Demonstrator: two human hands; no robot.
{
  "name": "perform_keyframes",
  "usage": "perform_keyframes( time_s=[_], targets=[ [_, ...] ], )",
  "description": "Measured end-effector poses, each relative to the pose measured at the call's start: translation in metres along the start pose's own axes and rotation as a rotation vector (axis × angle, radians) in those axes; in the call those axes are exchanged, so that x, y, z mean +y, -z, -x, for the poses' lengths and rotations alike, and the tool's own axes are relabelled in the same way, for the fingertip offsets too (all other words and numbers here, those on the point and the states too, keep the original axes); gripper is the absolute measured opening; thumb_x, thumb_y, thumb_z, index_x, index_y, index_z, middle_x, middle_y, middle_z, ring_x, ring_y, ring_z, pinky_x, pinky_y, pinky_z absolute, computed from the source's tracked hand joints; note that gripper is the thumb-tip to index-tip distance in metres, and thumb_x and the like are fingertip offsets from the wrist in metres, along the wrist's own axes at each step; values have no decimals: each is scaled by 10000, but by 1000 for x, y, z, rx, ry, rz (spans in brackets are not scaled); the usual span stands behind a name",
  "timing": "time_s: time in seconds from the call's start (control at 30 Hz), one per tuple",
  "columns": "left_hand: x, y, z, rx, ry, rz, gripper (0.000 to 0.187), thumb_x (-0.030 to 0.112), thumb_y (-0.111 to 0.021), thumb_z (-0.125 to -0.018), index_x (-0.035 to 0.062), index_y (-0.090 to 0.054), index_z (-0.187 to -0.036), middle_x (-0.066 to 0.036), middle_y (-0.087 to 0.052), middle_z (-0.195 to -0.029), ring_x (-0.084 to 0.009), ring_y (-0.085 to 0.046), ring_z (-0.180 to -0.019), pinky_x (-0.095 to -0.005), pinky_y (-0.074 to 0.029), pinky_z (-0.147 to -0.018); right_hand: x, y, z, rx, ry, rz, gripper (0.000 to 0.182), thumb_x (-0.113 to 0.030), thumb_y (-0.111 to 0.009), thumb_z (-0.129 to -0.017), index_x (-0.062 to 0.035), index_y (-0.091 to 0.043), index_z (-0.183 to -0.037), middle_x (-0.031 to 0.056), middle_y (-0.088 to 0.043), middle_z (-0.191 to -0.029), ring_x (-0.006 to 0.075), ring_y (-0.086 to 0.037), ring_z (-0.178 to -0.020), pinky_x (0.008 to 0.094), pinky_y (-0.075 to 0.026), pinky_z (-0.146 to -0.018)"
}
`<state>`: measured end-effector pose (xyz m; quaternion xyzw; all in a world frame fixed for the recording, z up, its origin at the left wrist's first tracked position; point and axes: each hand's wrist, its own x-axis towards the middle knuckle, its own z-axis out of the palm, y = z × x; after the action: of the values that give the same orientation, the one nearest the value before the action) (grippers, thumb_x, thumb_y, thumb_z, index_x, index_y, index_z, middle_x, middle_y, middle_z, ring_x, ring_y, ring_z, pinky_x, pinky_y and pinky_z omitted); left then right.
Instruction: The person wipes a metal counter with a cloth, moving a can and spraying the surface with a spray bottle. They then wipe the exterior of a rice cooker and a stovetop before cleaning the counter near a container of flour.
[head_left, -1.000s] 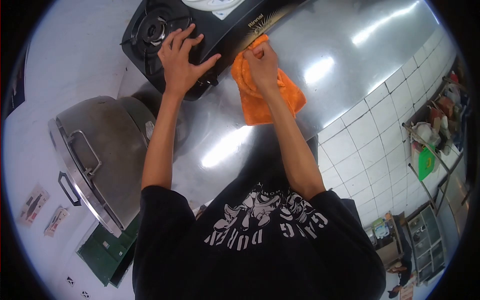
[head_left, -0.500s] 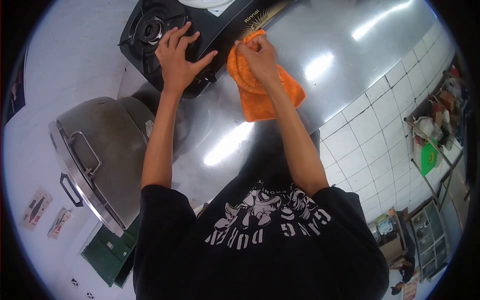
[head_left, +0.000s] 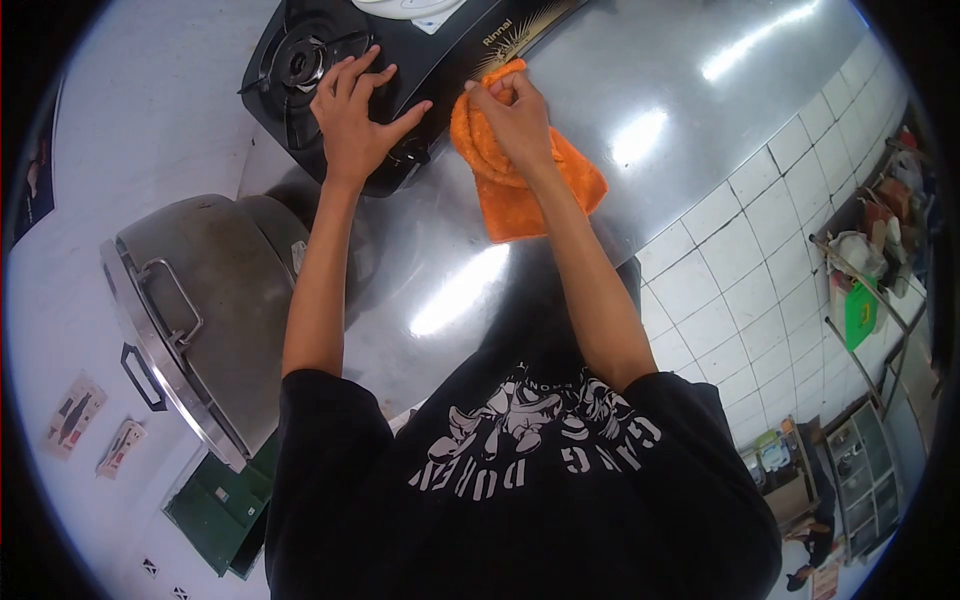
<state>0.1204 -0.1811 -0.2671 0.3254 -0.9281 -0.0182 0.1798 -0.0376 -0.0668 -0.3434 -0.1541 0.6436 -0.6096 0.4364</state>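
My left hand (head_left: pixel 352 125) rests on the black gas stove (head_left: pixel 420 75), fingers spread, close to the round burner (head_left: pixel 302 62). Its thumb points over the stove's front edge, just above a dark knob (head_left: pixel 413 151). An orange cloth (head_left: pixel 540 205) is bunched in my right hand (head_left: pixel 512 115), pinched between thumb and fingers. The upper end of the cloth lies against the stove's front panel, below the Rinnai lettering. Its lower part drapes over the metal counter.
The shiny metal counter (head_left: pixel 570 60) carries the stove. A large lidded metal pot (head_left: pixel 215 270) stands at the left, beside my left forearm. White floor tiles (head_left: pixel 730 270) lie past the counter's right edge. Farther right are a rack (head_left: pixel 870 370) and a person (head_left: pixel 815 540).
My right hand has slid slightly left with the orange cloth, along the stove's front. My left hand keeps its place on the stove.
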Motion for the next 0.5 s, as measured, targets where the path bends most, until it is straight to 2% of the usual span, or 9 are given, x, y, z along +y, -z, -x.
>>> perform_keyframes(
  time_s=[0.1,0.17,0.23,0.3,0.37,0.43,0.47,0.5],
  targets=[
    [0,0,1,7,-15,-8,510,398,-864,-683,128,-686,-1077,10,-555,-1375,-267,-445,-1300,-454,-294,-1076,11,6,-2,-4,23,52,275,-220,-754,-812,-22,-564,-825,95,-622,-807,185,-586,-731,327,-480,-714],
    [-1,-1,0,8,-8,7,510,397,-864,-683,129,-688,-1080,13,-557,-1374,-263,-448,-1297,-454,-297,-1076,30,24,-6,116,293,212,254,-218,-740,-821,-19,-605,-906,130,-652,-878,255,-620,-795,366,-496,-766],
    [-4,-2,-3,21,-7,15,510,396,-864,-685,130,-688,-1082,14,-557,-1374,-263,-449,-1296,-455,-297,-1076,8,60,-2,161,312,309,253,-214,-694,-855,-39,-646,-1032,153,-663,-971,312,-625,-884,400,-494,-833],
    [-2,-2,4,11,2,31,510,396,-864,-686,132,-689,-1085,15,-558,-1374,-262,-450,-1295,-456,-297,-1076,-35,94,5,206,290,519,267,-196,-639,-891,-57,-652,-1118,152,-666,-1011,302,-631,-943,395,-490,-851],
    [-5,-2,2,16,-12,24,508,396,-864,-688,135,-690,-1089,16,-561,-1370,-258,-451,-1295,-457,-300,-1074,-34,129,-18,477,815,1010,249,-171,-597,-909,-54,-671,-1115,153,-669,-1028,286,-641,-955,384,-496,-826],
    [-3,0,3,15,-4,18,510,398,-864,-687,136,-690,-1088,17,-563,-1367,-255,-451,-1295,-457,-301,-1074,-68,143,-12,440,630,849,224,-171,-587,-919,-42,-692,-1068,150,-686,-1001,257,-674,-909,357,-516,-776],
    [-2,1,2,14,-4,16,512,400,-865,-685,137,-690,-1088,19,-565,-1365,-252,-451,-1295,-456,-301,-1074,-84,141,-2,366,440,723,217,-173,-580,-928,-36,-707,-1038,139,-710,-937,218,-696,-848,327,-526,-753],
    [-2,1,2,13,-4,18,512,400,-865,-685,137,-690,-1088,19,-565,-1365,-252,-451,-1295,-456,-301,-1074,-83,143,2,367,439,725,217,-173,-580,-928,-36,-707,-1038,139,-710,-937,218,-696,-848,327,-526,-753]
  ],
)
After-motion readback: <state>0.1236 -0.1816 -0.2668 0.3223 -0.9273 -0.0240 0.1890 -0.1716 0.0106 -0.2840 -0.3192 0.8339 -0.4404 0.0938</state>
